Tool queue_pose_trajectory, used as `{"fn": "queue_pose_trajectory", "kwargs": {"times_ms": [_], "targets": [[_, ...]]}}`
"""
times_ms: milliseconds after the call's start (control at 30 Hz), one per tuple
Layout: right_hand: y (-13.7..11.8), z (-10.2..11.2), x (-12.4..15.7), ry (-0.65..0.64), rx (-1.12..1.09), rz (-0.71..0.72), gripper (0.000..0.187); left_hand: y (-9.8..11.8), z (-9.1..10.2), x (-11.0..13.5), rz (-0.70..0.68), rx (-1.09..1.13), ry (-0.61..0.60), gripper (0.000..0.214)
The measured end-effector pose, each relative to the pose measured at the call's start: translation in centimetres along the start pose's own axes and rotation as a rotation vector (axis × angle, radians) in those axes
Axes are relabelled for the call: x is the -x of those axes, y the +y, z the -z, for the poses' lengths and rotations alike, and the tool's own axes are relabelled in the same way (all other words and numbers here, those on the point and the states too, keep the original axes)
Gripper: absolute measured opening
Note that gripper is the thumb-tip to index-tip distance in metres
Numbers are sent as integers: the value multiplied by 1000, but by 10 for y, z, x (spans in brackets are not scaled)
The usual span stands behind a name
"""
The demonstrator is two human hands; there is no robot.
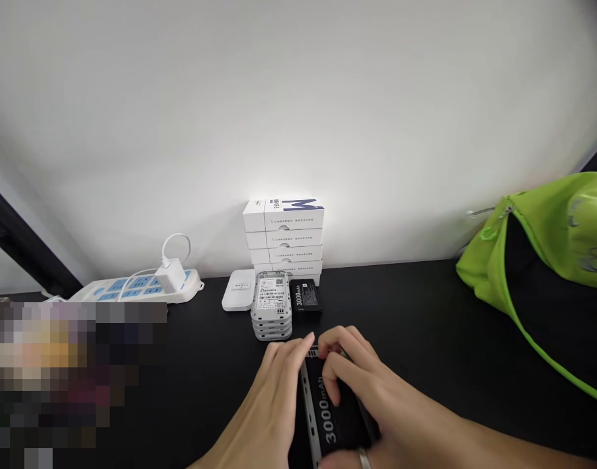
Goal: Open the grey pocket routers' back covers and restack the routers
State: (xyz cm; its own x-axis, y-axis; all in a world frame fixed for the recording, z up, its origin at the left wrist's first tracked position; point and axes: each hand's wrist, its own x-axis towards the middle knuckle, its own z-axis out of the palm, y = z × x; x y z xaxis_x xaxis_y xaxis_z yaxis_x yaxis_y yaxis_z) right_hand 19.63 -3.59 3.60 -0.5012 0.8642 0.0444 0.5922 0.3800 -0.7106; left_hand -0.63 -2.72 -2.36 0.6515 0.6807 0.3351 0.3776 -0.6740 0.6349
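Grey casing (310,407) with a black battery (345,420) lying in it, on the wearer's side of the box stack (294,236) and slightly right of it. Left hand (272,397): fingers straight, close together along the casing's left rim; thumb hidden, so cannot tell if it grips. Right hand (367,381): fingers bent round the casing, holding it, one tip on the battery; ring (364,458) near its lower edge.

Risks, as judged: battery could tip or sit crooked if pressed at one end only; casing could skid on the black surface (406,326) if the hands push unevenly; ring could scratch the rim. Left knuckles are close to the pile of grey casings (272,319) in front of the box stack — a forward slip could topple it.

Writing: "3000mAh" on the held battery, and again on the spare battery (305,298) at the box stack's front right. Top box — a large dark-blue "M", Chinese print below, too small to read. Pile's top label: fine print and a square code. White cover (238,293), front left of the box stack: label illegible. Green bag (484,260), far right of it: grey marks, unreadable.
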Motion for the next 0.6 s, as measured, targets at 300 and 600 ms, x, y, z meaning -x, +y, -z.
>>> {"fn": "queue_pose_trajectory", "kwargs": {"times_ms": [300, 600], "targets": [[-15, 11, 4, 78, 62, -6, 58, 11, 10, -1, -79, -134, 45, 87], [-18, 9, 23, 148, 47, 142, 47, 9, 13, -1, -105, -244, 111, 100]]}}
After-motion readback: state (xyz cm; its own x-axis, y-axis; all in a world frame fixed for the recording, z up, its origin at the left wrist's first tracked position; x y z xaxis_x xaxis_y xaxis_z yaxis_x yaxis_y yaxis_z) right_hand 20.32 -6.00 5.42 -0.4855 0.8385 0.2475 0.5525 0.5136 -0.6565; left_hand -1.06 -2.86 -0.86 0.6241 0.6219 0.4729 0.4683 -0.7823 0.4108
